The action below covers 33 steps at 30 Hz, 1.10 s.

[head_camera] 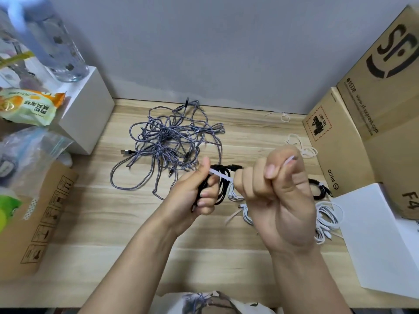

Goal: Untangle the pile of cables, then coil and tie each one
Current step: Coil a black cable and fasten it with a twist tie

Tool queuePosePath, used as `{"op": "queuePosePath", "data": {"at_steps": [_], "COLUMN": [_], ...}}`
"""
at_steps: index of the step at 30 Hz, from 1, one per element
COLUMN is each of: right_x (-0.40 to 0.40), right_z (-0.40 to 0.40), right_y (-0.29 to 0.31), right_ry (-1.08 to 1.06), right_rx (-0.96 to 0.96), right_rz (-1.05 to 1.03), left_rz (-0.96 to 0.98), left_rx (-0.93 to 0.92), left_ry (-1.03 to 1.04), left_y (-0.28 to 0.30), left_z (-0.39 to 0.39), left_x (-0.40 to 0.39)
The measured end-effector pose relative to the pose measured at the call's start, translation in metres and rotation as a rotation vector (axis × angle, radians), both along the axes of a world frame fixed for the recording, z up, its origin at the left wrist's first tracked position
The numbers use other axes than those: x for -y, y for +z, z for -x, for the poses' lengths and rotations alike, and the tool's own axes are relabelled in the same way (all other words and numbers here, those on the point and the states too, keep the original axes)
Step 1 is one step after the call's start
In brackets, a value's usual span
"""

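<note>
A tangled pile of grey braided cables [166, 143] lies on the wooden table [95, 223] near the back wall. My left hand [195, 196] grips a coiled black cable [221, 184] held above the table. A white tie [221, 176] runs across that coil. My right hand [275, 196] is a closed fist that pulls the tie's far end, which sticks out by the thumb. Coiled white cables [326, 220] lie under and to the right of my right hand. A tied black coil [319, 189] rests beside the cardboard box.
Loose white ties [300, 143] lie at the back right. Cardboard boxes [362, 123] and a white box [381, 241] line the right side. On the left stand a white box [88, 114], a water bottle [59, 48], snack bags and another cardboard box [38, 223].
</note>
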State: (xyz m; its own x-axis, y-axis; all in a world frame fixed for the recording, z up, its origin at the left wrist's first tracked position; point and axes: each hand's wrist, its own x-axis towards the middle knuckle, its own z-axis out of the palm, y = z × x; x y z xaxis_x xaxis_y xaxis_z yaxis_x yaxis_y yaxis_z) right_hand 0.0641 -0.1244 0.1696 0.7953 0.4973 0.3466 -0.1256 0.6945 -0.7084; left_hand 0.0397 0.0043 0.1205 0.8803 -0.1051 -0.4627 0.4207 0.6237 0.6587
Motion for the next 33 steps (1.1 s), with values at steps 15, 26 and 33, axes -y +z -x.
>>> {"op": "queuePosePath", "data": {"at_steps": [15, 26, 33], "right_x": [0.008, 0.026, 0.028], "right_z": [0.005, -0.007, -0.008], "right_y": [0.006, 0.014, 0.028], "right_ry": [-0.010, 0.139, 0.096], "right_rx": [-0.054, -0.078, 0.145], "right_rz": [-0.060, 0.193, 0.596], "left_rz": [0.090, -0.653, -0.781], "left_rx": [0.142, 0.534, 0.572], "left_ry": [0.193, 0.065, -0.028], "left_y": [0.029, 0.046, 0.045], "left_z": [0.007, 0.019, 0.023], "left_x": [-0.002, -0.003, -0.001]}}
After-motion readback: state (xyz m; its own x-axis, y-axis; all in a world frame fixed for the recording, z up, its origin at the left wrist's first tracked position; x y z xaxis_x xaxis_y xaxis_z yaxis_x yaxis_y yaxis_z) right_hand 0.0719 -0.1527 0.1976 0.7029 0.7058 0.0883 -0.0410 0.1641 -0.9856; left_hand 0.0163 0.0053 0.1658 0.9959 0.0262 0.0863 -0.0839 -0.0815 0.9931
